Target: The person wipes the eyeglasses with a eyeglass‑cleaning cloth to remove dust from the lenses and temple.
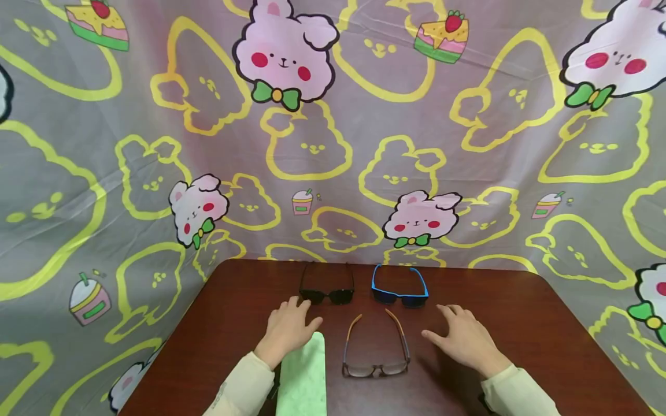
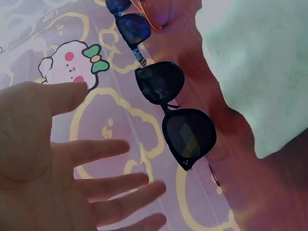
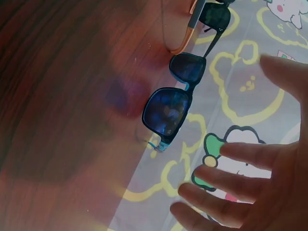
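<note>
Black sunglasses (image 1: 328, 296) lie at the back of the table, and blue-framed sunglasses (image 1: 399, 296) lie to their right. Nearer the front, clear-lens glasses (image 1: 376, 368) with orange-tipped temples rest with their arms unfolded. My left hand (image 1: 288, 330), fingers spread, is just in front of the black sunglasses and over the far end of a light green cloth-like piece (image 1: 303, 378). To the right of the blue-framed pair is my right hand (image 1: 463, 338), its fingers extended and apart. In the wrist views, both the left hand (image 2: 72, 163) and the right hand (image 3: 260, 178) hold nothing.
The dark reddish-brown table (image 1: 551, 335) has rounded far corners. A patterned curtain (image 1: 322, 150) with cartoon rabbits rises along its back and sides. Something dark, partly hidden, shows beside the left sleeve (image 1: 247, 378).
</note>
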